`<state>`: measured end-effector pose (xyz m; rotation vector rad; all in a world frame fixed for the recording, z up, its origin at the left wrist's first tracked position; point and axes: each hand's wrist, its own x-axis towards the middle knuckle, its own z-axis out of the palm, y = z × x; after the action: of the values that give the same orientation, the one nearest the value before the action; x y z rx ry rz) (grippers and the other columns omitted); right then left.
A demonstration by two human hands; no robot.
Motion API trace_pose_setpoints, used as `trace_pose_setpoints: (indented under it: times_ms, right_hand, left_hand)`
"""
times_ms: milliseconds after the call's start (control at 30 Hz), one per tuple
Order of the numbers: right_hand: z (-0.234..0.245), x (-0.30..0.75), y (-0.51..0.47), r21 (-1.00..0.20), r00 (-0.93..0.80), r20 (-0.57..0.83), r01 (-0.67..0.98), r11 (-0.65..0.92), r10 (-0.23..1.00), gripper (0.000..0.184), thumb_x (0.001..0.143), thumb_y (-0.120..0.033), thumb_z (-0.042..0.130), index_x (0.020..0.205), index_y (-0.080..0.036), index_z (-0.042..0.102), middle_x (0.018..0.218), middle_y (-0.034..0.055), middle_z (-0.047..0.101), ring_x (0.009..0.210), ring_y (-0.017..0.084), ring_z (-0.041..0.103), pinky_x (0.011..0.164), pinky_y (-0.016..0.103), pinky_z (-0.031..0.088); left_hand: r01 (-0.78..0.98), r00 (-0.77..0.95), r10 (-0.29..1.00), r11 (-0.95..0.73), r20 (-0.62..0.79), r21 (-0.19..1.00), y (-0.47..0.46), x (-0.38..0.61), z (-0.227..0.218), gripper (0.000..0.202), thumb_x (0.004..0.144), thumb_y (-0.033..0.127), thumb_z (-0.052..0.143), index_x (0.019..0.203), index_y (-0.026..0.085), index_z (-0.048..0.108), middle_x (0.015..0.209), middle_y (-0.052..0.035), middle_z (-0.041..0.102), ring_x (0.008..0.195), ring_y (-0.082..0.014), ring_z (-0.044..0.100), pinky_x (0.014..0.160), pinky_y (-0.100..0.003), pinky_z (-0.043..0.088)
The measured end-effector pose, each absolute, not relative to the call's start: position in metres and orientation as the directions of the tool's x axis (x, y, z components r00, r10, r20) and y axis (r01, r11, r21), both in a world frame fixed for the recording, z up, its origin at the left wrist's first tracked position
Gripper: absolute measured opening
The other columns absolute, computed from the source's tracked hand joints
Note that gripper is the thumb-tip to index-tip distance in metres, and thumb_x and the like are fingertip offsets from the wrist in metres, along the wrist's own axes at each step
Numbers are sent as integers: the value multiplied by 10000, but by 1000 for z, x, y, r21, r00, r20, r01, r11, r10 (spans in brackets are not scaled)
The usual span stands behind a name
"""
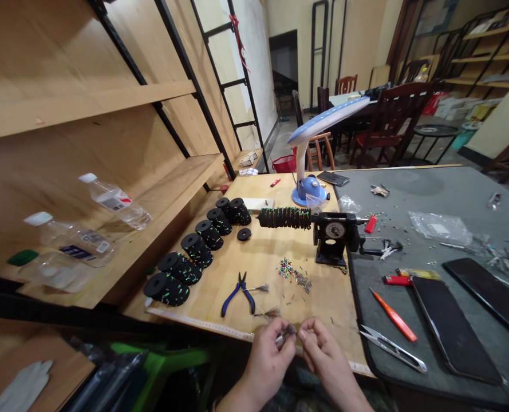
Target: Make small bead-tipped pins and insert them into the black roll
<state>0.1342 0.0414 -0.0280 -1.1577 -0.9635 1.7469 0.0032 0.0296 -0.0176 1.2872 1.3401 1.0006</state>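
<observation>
At the table's front edge my left hand (271,352) is closed around a small pale, thin bundle (284,336), whose kind I cannot make out. Close beside it, fingertips almost meeting, my right hand (320,346) is pinched; whatever sits between its fingers is too small to see. Just beyond them lie a wispy tuft with an orange part (272,312) and blue-handled pliers (239,294) with their handles spread. A pile of coloured beads and small metal pieces (295,273) is farther up. Behind it, a black hand-cranked winder (334,234) carries a black foam roll (285,217) wound with line.
Several black foam spools (202,250) stand in a row at left, by shelves with plastic bottles (119,201). A blue lamp (309,189) stands behind. On the grey mat (387,320) at right are thread snips (394,348), an orange tool (394,316) and phones (456,329).
</observation>
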Motion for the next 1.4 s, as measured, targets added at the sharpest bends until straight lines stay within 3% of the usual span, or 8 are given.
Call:
trace_pose_setpoints:
  times_ms: [333,533,833,933,1000,1200,1333,1400]
  right_hand:
    - [-18,143,48,-928,-344,-320,-72,-365,883,504,677,-701,592,698,-208,491,424,-131,312,379,59,234,390,192,167]
    - [-16,142,49,-939,-346,-316,-18,-343,884,399,722,-579,613,648,-211,480,430,-125,298,391,61,221,399,199,168]
    - [-37,138,45,-969,-264,-221,-47,-241,939,326,775,-493,598,662,-216,469,470,-112,307,413,69,241,413,210,198]
    - [-42,142,45,-960,-255,-234,-93,-265,938,382,768,-568,583,672,-221,458,462,-111,332,402,70,270,415,208,219]
    - [-44,143,45,-953,-253,-237,-127,-275,938,418,766,-616,564,689,-218,461,465,-110,347,406,71,286,423,206,229]
    - [-43,142,43,-936,-251,-262,-171,-309,932,469,733,-675,568,713,-216,476,466,-104,367,408,75,293,426,206,227]
    - [-41,141,43,-936,-243,-282,-141,-321,928,481,729,-691,558,713,-216,482,454,-93,401,407,81,304,423,206,232]
    - [-41,141,43,-938,-239,-289,-125,-325,927,473,738,-685,556,715,-218,487,450,-86,419,404,83,303,417,210,225]
  left_hand:
    - [296,66,995,55,-78,953,31,-3,-8,150,815,272,600,793,147,680,687,-43,664,613,-151,594,573,-218,451]
    - [84,98,980,164,-172,983,37,-12,3,174,798,287,623,923,173,583,801,-21,613,782,-164,585,682,-230,459]
    - [258,-118,991,-27,60,966,54,-22,-4,198,915,364,461,952,188,542,786,-19,599,736,-161,590,670,-243,458]
    - [451,-211,968,-28,137,892,68,-57,-10,210,921,366,421,948,191,533,703,0,599,651,-157,595,634,-245,475]
    - [663,-288,927,12,241,748,80,-88,-15,217,895,389,443,903,198,545,735,-18,634,702,-176,627,663,-258,494]
    - [802,-379,879,156,289,577,102,-157,-27,140,762,322,558,701,205,605,769,-91,665,819,-300,607,786,-435,463]
    - [849,-366,869,166,333,501,94,-143,-16,250,727,307,622,938,180,663,1024,-154,670,1050,-387,530,915,-547,372]
    - [869,-310,854,77,418,489,82,-119,-3,318,772,328,608,1049,175,638,1091,-156,646,1098,-361,510,961,-519,355]
